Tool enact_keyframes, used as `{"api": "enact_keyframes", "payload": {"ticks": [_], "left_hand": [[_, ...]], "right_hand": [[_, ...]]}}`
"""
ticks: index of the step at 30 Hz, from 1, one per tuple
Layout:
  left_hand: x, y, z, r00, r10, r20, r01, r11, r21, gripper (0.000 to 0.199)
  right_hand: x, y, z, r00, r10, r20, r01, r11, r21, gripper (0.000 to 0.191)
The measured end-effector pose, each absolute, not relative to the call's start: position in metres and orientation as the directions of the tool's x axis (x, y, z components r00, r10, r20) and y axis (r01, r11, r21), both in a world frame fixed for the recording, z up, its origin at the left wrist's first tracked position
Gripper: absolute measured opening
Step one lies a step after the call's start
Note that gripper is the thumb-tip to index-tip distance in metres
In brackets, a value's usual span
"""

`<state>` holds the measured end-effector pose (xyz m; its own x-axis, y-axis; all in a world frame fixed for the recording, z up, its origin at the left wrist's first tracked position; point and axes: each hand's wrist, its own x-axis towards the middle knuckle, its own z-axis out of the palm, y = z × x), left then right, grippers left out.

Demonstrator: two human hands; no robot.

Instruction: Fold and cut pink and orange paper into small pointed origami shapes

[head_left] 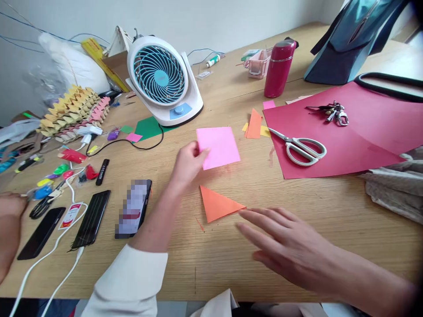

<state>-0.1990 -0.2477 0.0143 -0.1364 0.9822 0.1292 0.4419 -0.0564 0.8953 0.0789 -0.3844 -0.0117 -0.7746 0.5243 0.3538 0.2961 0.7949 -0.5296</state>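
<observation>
A square pink paper (pixel 220 147) is pinched at its left edge between the thumb and fingers of my left hand (pixel 191 162). Nearer to me on the table lies an orange paper triangle (pixel 218 204). My right hand (pixel 280 240) is open, fingers stretched out, with its fingertips beside the triangle's right corner; it holds nothing. Whether a fingertip touches that corner, I cannot tell. Behind and right of the pink sheet are another orange paper piece (pixel 254 124) and small yellow scraps.
Scissors (pixel 306 151) and keys (pixel 337 112) rest on red paper (pixel 357 149) at right. A fan (pixel 161 79) and magenta bottle (pixel 280 68) stand behind. Phones (pixel 134 209), a marker (pixel 102 171) and cables lie left, near another person's arm (pixel 9 233).
</observation>
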Motion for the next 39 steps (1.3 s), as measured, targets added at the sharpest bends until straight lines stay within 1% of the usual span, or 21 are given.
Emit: {"api": "enact_keyframes", "payload": {"ticks": [2,3,6,9,13,15,16,19,21,23,24,26,27,28,30,32,33,35,36,37,39], "left_hand": [[-0.218,-0.270,0.019,-0.245,0.966,0.084,0.196,-0.036,0.980,0.025],[-0.226,-0.280,0.021,-0.291,0.955,0.053,0.081,-0.031,0.996,0.026],[-0.241,-0.305,0.024,-0.384,0.923,-0.004,-0.145,-0.056,0.988,0.020],[-0.248,-0.319,0.019,-0.391,0.918,-0.063,-0.254,-0.042,0.966,0.024],[-0.240,-0.326,0.007,-0.321,0.938,-0.130,-0.363,0.005,0.932,0.024],[-0.232,-0.329,0.005,-0.283,0.951,-0.126,-0.388,0.007,0.922,0.022],[-0.229,-0.330,0.004,-0.271,0.954,-0.126,-0.394,0.010,0.919,0.020],[-0.222,-0.334,0.005,-0.259,0.956,-0.138,-0.408,0.021,0.913,0.010],[-0.222,-0.336,0.004,-0.263,0.954,-0.143,-0.430,0.017,0.903,0.006],[-0.224,-0.337,0.001,-0.259,0.950,-0.172,-0.461,0.034,0.887,0.005],[-0.225,-0.338,-0.001,-0.254,0.948,-0.194,-0.471,0.054,0.880,0.006],[-0.227,-0.338,-0.006,-0.245,0.940,-0.236,-0.470,0.098,0.877,0.008],[-0.227,-0.338,-0.008,-0.243,0.938,-0.247,-0.458,0.114,0.882,0.011],[-0.226,-0.338,-0.011,-0.239,0.938,-0.250,-0.441,0.124,0.889,0.016],[-0.224,-0.338,-0.014,-0.211,0.950,-0.231,-0.399,0.132,0.907,0.024],[-0.222,-0.338,-0.017,-0.157,0.971,-0.180,-0.353,0.116,0.929,0.029],[-0.220,-0.339,-0.018,-0.122,0.979,-0.165,-0.328,0.117,0.937,0.029],[-0.218,-0.340,-0.020,-0.059,0.985,-0.165,-0.290,0.141,0.947,0.029],[-0.218,-0.341,-0.021,-0.039,0.985,-0.170,-0.265,0.154,0.952,0.030],[-0.218,-0.342,-0.022,-0.028,0.985,-0.169,-0.240,0.158,0.958,0.031],[-0.218,-0.342,-0.024,-0.024,0.987,-0.160,-0.187,0.153,0.970,0.031]], "right_hand": [[0.050,-0.368,-0.017,-0.860,0.438,0.260,0.297,0.846,-0.443,0.059],[0.038,-0.362,-0.021,-0.896,0.386,0.221,0.275,0.871,-0.407,0.064],[0.023,-0.345,-0.033,-0.923,0.344,0.174,0.263,0.891,-0.369,0.066],[0.031,-0.321,-0.040,-0.905,0.397,0.149,0.334,0.884,-0.327,0.065],[0.042,-0.298,-0.037,-0.826,0.538,0.165,0.488,0.831,-0.268,0.065],[0.036,-0.304,-0.032,-0.810,0.559,0.179,0.508,0.820,-0.263,0.064],[0.028,-0.312,-0.030,-0.824,0.540,0.172,0.487,0.830,-0.272,0.063],[-0.002,-0.340,-0.025,-0.910,0.392,0.132,0.339,0.890,-0.305,0.063],[-0.018,-0.352,-0.022,-0.958,0.252,0.135,0.198,0.926,-0.323,0.057],[-0.025,-0.353,-0.020,-0.972,0.149,0.183,0.078,0.935,-0.346,0.048],[-0.024,-0.350,-0.019,-0.965,0.141,0.222,0.055,0.934,-0.353,0.042],[-0.017,-0.339,-0.017,-0.920,0.223,0.323,0.094,0.924,-0.370,0.031],[-0.011,-0.332,-0.017,-0.871,0.314,0.378,0.154,0.905,-0.397,0.028],[-0.005,-0.327,-0.017,-0.790,0.428,0.439,0.225,0.869,-0.442,0.027],[0.006,-0.318,-0.018,-0.546,0.641,0.540,0.316,0.754,-0.576,0.022],[0.015,-0.313,-0.021,-0.355,0.758,0.548,0.310,0.648,-0.696,0.009],[0.018,-0.312,-0.022,-0.334,0.782,0.527,0.285,0.617,-0.734,0.021],[0.021,-0.312,-0.023,-0.411,0.765,0.496,0.236,0.614,-0.753,0.050],[0.021,-0.313,-0.023,-0.474,0.732,0.489,0.226,0.638,-0.736,0.056],[0.021,-0.314,-0.022,-0.538,0.686,0.490,0.222,0.676,-0.703,0.057],[0.020,-0.316,-0.021,-0.638,0.597,0.486,0.226,0.749,-0.623,0.053]]}}
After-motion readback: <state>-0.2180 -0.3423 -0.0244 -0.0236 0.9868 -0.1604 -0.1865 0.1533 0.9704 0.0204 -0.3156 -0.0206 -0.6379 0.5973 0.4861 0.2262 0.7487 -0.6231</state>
